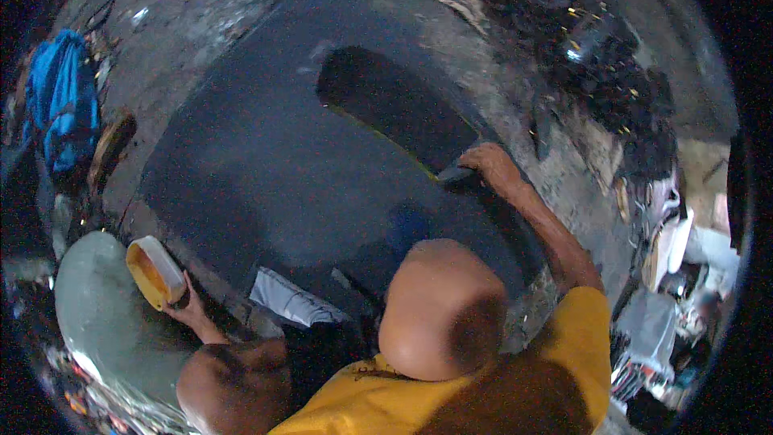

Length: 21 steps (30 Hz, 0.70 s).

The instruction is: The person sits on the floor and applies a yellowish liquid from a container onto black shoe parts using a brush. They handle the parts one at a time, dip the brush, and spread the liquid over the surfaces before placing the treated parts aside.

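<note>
A wide dark grey sheet (266, 145) lies on the ground in front of my knees. On it is a darker elongated area (386, 101) with a rounded far end and a thin yellow line along its near edge; I cannot tell whether it is a coating or a separate piece. At its near right end my right hand (491, 167) grips a small flat grey piece (459, 174), pressed to the sheet. Down at the left, beyond my knee, my left hand (189, 306) holds a tilted oblong white tub (169, 264) with yellow-orange inside.
A large rounded grey-green object (101, 306) stands beside the tub. Blue cloth (64, 105) and a brown curved piece (114, 141) lie at the left. Dark scraps (596, 56) are heaped at the far right. A grey container (648, 330) stands amid clutter at the right.
</note>
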Each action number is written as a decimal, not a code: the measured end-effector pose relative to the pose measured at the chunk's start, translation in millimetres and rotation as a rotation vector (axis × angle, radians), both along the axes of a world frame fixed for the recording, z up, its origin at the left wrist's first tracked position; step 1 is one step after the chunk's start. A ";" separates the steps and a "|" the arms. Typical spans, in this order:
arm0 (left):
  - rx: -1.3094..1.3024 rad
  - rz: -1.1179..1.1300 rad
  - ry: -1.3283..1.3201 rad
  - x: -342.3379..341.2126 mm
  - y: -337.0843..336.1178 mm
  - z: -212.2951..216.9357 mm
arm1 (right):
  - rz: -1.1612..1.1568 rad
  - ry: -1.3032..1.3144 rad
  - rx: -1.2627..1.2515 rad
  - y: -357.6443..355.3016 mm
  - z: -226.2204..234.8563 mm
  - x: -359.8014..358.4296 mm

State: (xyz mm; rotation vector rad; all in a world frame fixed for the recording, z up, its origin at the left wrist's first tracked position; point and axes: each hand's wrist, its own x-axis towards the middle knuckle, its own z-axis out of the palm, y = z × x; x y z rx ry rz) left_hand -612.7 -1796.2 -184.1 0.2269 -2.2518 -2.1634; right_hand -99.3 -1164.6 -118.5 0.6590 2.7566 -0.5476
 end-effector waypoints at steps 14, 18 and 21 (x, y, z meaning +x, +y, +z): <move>0.636 0.002 -0.321 -48.9 -34.9 -49.4 | -1.252 0.230 0.374 -56.0 -20.5 67.2; 0.757 0.238 -0.576 -2.0 -6.5 -37.6 | -1.331 0.092 0.493 -72.3 -52.5 29.6; 0.201 0.118 -0.391 16.9 -16.8 -38.2 | -1.254 0.150 0.477 -54.6 -54.7 -37.7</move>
